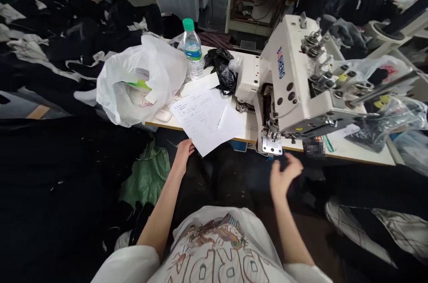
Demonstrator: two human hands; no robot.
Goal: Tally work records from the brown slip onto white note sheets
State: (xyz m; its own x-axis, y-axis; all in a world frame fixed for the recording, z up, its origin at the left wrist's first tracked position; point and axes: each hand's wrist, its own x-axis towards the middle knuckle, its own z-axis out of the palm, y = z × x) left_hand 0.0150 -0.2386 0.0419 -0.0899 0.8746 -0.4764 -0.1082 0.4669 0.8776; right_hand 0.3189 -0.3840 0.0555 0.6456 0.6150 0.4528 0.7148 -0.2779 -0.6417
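Note:
A handwritten sheet of paper lies on the table and juts past its front edge, with a white pen on top. At the sheet's lower left edge is my left hand, fingers closed on the paper's border. My right hand hovers in front of the table, just below the metal plate of a white sewing machine. Its thumb and fingers are spread apart with nothing between them.
Left of the paper sits an open white plastic bag, beside a green-capped water bottle. A crumpled black bag lies against the machine. Dark fabric piles fill the left side. Clear plastic bags lie at right.

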